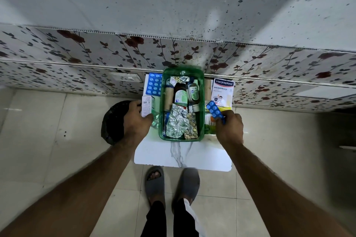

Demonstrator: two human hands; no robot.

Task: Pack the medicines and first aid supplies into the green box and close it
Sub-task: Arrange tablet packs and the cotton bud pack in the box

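Head view: right hand [229, 128] fingers pinch blue blister strip [214, 110], long axis slanting toward green box [201, 102], just left. Left hand [135, 119] grips white carton [146, 106], probably medicine, at box's opposite side.

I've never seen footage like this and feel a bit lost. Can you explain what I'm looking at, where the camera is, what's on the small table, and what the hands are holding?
There is no machine here: a person wears a wide-angle camera on the head, looking down at their own arms and feet. On a small white table stands an open green box, already full of bottles and foil pill strips. The left hand grips a small white carton beside the box. The right hand holds a blue pill strip at the box's right edge. Another blue blister pack and a Hansaplast plaster box lie outside, not yet packed.
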